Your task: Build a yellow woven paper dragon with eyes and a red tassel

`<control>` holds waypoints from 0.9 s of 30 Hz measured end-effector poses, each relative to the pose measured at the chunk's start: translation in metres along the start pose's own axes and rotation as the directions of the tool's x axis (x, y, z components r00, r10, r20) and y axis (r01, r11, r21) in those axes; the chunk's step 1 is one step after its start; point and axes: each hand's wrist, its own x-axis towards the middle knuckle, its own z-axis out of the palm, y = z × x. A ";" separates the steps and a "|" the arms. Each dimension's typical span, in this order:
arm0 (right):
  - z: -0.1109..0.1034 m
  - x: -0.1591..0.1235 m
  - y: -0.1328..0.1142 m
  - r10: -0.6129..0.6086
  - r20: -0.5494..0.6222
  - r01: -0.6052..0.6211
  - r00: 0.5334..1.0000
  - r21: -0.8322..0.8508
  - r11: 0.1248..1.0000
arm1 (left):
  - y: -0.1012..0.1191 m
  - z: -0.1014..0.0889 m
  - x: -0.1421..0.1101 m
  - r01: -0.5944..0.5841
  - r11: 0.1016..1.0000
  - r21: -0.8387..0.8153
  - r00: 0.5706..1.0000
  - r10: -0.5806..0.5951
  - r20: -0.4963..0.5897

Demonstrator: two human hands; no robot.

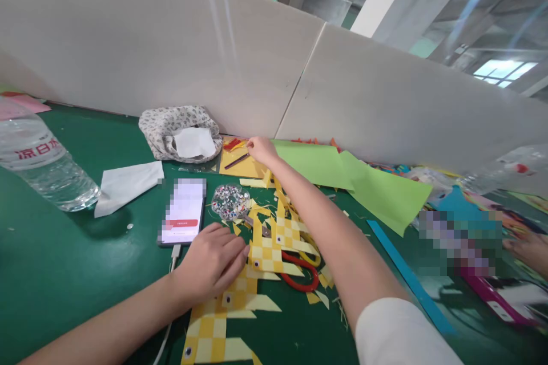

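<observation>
My left hand (215, 264) rests palm down on the table with its fingers curled, beside a row of checkered yellow paper fish (206, 332) with stick-on eyes. Whatever lies under those fingers is hidden. My right hand (262, 151) reaches to the back, fingertips pinched over a yellow-orange paper sheet (234, 170); what they hold is too small to make out. Near them lie a dark pen (237, 161) and small red pieces (232, 145). A clear pack of googly eyes (230, 202) sits between the hands. Red-handled scissors (315, 280) lie partly under the fish.
A lit phone (183, 211) with a white cable lies left of centre. Further left stands a tilted water bottle (51, 162). A patterned cloth pouch (158, 131), green paper sheets (381, 188) and a blue strip (409, 274) lie around. Another person's hand (528, 250) is at far right.
</observation>
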 end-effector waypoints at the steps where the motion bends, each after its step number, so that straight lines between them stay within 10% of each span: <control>1: 0.007 0.013 0.002 0.027 0.021 -0.027 0.999 -0.007 1.000 | 0.000 0.001 0.000 -0.002 1.000 -0.007 1.000 0.002 -0.007; 11: 0.050 0.068 -0.011 0.003 0.094 -0.004 0.996 0.010 1.000 | 0.005 0.007 0.002 -0.036 0.999 -0.013 0.999 0.036 -0.028; 27: 0.022 0.086 0.013 0.268 0.213 -0.338 0.939 0.454 0.825 | 0.009 0.006 0.003 -0.036 0.998 -0.051 0.999 0.037 0.008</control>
